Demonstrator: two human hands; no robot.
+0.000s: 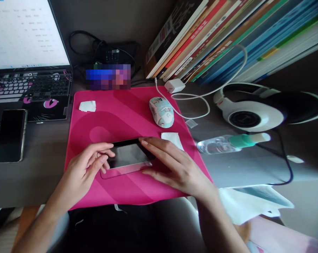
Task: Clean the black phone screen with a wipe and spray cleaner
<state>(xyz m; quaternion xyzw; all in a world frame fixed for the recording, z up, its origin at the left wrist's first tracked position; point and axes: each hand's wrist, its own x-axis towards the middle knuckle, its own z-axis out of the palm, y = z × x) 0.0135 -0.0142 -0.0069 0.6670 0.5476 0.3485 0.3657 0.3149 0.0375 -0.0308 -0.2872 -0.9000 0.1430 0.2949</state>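
A smartphone [129, 154] with a dark, reflective screen is held between my hands, low over the pink desk mat [116, 121]. My left hand [86, 165] is at its left end, the fingers curled around the corner and over the screen edge. At the right end, my right hand [176, 163] grips it, with fingers along the far edge and the thumb at the near edge. A thin, clear outline shows below the phone's near edge; I cannot tell whether it is a film or a case. A white wipe [172, 140] lies partly behind my right hand.
A patterned mouse [162, 112] and a folded white wipe [87, 106] lie on the mat. To the left are a laptop [46, 91] and another phone [11, 135]. On the right are a spray bottle [216, 144], headphones [244, 117], a white cable with charger [175, 85], and books [201, 38].
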